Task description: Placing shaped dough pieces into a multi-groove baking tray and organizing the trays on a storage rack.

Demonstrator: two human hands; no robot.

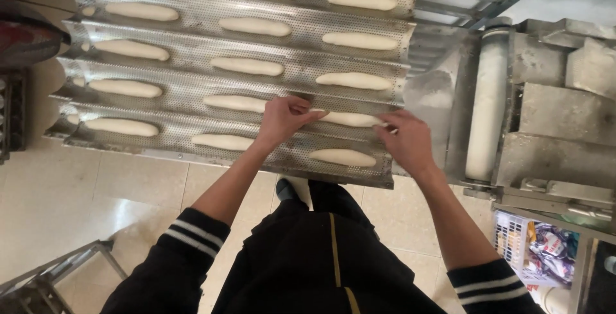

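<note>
A perforated metal baguette tray (192,89) with several wavy channels lies in front of me, holding several pale raw dough sticks in three columns. My left hand (282,120) and my right hand (405,139) each pinch one end of a long dough stick (350,119) that rests in the second channel from the near edge, right column. Just below it lies another dough stick (342,157) in the nearest channel. A further dough stick (234,103) lies just left of my left hand.
A dough moulding machine with a white roller (486,102) and grey metal panels (564,115) stands at the right. Below it sits a white basket (536,250) with packets. A metal frame (58,275) is at the lower left on the tiled floor.
</note>
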